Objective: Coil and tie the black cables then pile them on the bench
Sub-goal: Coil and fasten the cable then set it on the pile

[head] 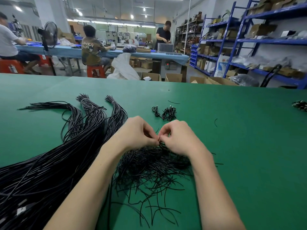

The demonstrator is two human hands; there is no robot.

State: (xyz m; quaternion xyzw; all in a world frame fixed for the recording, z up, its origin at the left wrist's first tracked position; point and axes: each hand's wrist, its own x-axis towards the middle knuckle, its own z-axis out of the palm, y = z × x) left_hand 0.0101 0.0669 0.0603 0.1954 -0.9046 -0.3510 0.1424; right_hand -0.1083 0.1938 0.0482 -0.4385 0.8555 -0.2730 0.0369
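My left hand (136, 131) and my right hand (179, 136) meet at the middle of the green bench (232, 146), fingers curled. Between their fingertips they pinch a thin black tie wire (159, 138) around a small coiled cable that the fingers mostly hide. Under my hands lies a loose heap of short black tie wires (149, 170). Long bundles of black cables (49, 163) fan out to the left, their far ends bound with white ties. A small pile of coiled, tied cables (165, 112) lies just beyond my hands.
Another dark coil (300, 105) lies at the bench's right edge. A few stray wire pieces (215, 122) dot the mat. Beyond the bench are cardboard boxes (172, 78), blue shelving (249, 40) on the right, and people working at a blue table (69, 50).
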